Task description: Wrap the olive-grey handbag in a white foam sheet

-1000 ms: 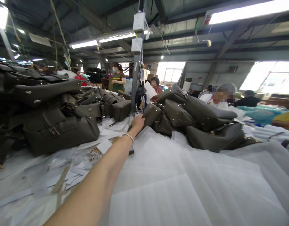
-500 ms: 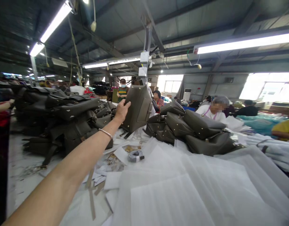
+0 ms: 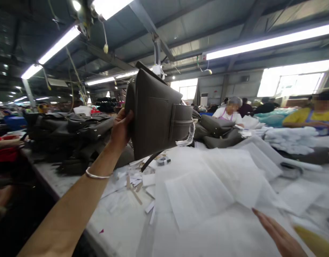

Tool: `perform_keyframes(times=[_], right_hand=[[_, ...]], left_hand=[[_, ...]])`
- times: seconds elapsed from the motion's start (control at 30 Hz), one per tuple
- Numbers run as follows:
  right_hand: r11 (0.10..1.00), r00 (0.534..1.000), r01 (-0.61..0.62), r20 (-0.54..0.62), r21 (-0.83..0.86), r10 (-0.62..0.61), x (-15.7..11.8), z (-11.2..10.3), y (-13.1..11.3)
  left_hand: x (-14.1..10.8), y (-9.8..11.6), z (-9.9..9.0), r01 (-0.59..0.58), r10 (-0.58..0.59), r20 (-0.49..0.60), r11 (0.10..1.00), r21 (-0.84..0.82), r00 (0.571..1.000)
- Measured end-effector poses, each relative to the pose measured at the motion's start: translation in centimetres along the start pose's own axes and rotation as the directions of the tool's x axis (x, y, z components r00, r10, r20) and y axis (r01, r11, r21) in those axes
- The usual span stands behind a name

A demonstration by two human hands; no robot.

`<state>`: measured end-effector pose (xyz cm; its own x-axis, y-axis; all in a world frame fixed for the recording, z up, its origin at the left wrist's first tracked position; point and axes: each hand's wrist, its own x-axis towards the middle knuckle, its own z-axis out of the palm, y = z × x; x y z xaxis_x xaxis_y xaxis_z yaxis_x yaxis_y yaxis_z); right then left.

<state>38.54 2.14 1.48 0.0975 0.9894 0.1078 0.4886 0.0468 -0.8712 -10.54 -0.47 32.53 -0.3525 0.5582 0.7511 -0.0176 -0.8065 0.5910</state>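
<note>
My left hand (image 3: 121, 129), with a bangle on the wrist, grips the edge of a dark grey-brown bag (image 3: 156, 114) and holds it up above the table. The bag has a front pocket, a handle wrapped in clear plastic on its right side, and a strap hanging below. At the lower right, my right hand (image 3: 277, 232) hovers over white foam sheets (image 3: 202, 192) with its fingers stretched out, holding nothing.
Piles of similar bags lie on the left (image 3: 68, 132) and behind on the right (image 3: 218, 130). A grey coil (image 3: 162, 161) and paper scraps (image 3: 135, 185) lie on the white table (image 3: 111, 221). Several people are around it; a red sleeve (image 3: 6, 153) shows at the left.
The bag has come nearer in my left hand, turned so its pocket and wrapped handle show. My right hand has come into view at the lower right. The view has shifted.
</note>
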Motion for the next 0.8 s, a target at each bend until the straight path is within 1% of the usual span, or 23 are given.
perform_keyframes(times=[0.03, 0.07, 0.1, 0.13, 0.17, 0.2, 0.23, 0.27, 0.3, 0.33, 0.37, 0.4, 0.43, 0.47, 0.5, 0.53, 0.57, 0.6, 0.63, 0.67, 0.7, 0.73, 0.8], right_hand=[[0.97, 0.997, -0.058, 0.057, 0.235, 0.046, -1.4, 0.0, -1.4], [0.887, 0.983, -0.125, 0.175, 0.444, 0.052, -2.9, 0.2, -3.1], [0.801, 0.959, -0.214, 0.278, 0.559, 0.062, -4.3, 0.4, -4.9], [0.735, 0.933, -0.288, 0.354, 0.614, 0.07, -5.4, 0.6, -6.7], [0.678, 0.915, -0.344, 0.394, 0.65, 0.086, -6.4, 0.8, -8.2], [0.614, 0.895, -0.401, 0.435, 0.68, 0.103, -7.1, 0.9, -9.5], [0.559, 0.886, -0.433, 0.449, 0.707, 0.119, -7.6, 0.9, -10.4], [0.526, 0.883, -0.451, 0.446, 0.721, 0.147, -7.9, 0.9, -10.9], [0.516, 0.88, -0.464, 0.44, 0.72, 0.179, -8.2, 0.7, -11.0], [0.534, 0.875, -0.476, 0.438, 0.699, 0.206, -8.4, 0.5, -10.7], [0.576, 0.867, -0.487, 0.444, 0.657, 0.227, -8.6, 0.2, -10.1], [0.636, 0.857, -0.494, 0.455, 0.592, 0.242, -8.8, 0.0, -9.3], [0.703, 0.852, -0.485, 0.462, 0.52, 0.246, -9.0, -0.1, -8.3], [0.764, 0.853, -0.461, 0.462, 0.452, 0.241, -9.2, -0.2, -7.3], [0.811, 0.862, -0.426, 0.452, 0.401, 0.229, -9.3, -0.3, -6.4], [0.846, 0.872, -0.393, 0.437, 0.36, 0.219, -9.4, -0.4, -5.7], [0.872, 0.882, -0.367, 0.42, 0.325, 0.215, -9.4, -0.5, -5.1], [0.891, 0.89, -0.346, 0.403, 0.294, 0.213, -9.4, -0.6, -4.8], [0.908, 0.897, -0.329, 0.387, 0.259, 0.215, -9.4, -0.8, -4.8], [0.925, 0.904, -0.311, 0.367, 0.217, 0.218, -9.3, -0.9, -5.0], [0.94, 0.912, -0.293, 0.348, 0.177, 0.219, -9.1, -0.9, -5.3], [0.948, 0.913, -0.286, 0.342, 0.143, 0.224, -8.9, -0.9, -5.6], [0.949, 0.894, -0.3, 0.375, 0.093, 0.245, -8.4, -0.7, -6.2]], left_hand=[[-1.9, 0.7, 0.8, -0.031, 0.031, 0.006, 0.999, 0.013, 1.0], [-4.0, 1.3, 1.7, -0.1, 0.099, 0.011, 0.992, 0.073, 0.995], [-6.2, 1.8, 2.6, -0.174, 0.172, 0.028, 0.97, 0.172, 0.985], [-8.5, 2.2, 3.5, -0.254, 0.247, 0.061, 0.918, 0.305, 0.967], [-10.8, 2.4, 4.4, -0.319, 0.293, 0.128, 0.837, 0.445, 0.948], [-13.3, 2.5, 5.2, -0.377, 0.306, 0.22, 0.744, 0.552, 0.926], [-15.9, 2.4, 6.0, -0.441, 0.284, 0.342, 0.661, 0.607, 0.896], [-18.6, 2.1, 6.8, -0.53, 0.265, 0.478, 0.606, 0.593, 0.838], [-21.3, 1.6, 7.4, -0.608, 0.239, 0.6, 0.581, 0.541, 0.763], [-23.9, 1.0, 8.0, -0.651, 0.19, 0.69, 0.568, 0.503, 0.698], [-26.5, 0.2, 8.5, -0.676, 0.117, 0.76, 0.557, 0.483, 0.639], [-28.9, -0.5, 8.8, -0.695, 0.019, 0.823, 0.548, 0.467, 0.568], [-31.0, -1.1, 9.0, -0.711, -0.092, 0.869, 0.537, 0.455, 0.487], [-32.7, -1.6, 9.1, -0.729, -0.174, 0.899, 0.532, 0.43, 0.403], [-33.9, -1.9, 9.1, -0.749, -0.234, 0.911, 0.52, 0.412, 0.339], [-34.7, -2.0, 8.9, -0.761, -0.27, 0.916, 0.513, 0.397, 0.296], [-35.0, -2.0, 8.6, -0.764, -0.295, 0.918, 0.516, 0.387, 0.266], [-35.0, -1.8, 8.2, -0.76, -0.312, 0.916, 0.522, 0.387, 0.252], [-34.7, -1.6, 7.8, -0.751, -0.326, 0.911, 0.529, 0.396, 0.251], [-34.3, -1.5, 7.2, -0.737, -0.347, 0.901, 0.531, 0.418, 0.261], [-33.9, -1.3, 6.6, -0.72, -0.378, 0.882, 0.524, 0.455, 0.282], [-33.6, -1.3, 6.1, -0.701, -0.416, 0.853, 0.504, 0.504, 0.314], [-33.4, -1.6, 5.1, -0.662, -0.481, 0.793, 0.46, 0.591, 0.373]])
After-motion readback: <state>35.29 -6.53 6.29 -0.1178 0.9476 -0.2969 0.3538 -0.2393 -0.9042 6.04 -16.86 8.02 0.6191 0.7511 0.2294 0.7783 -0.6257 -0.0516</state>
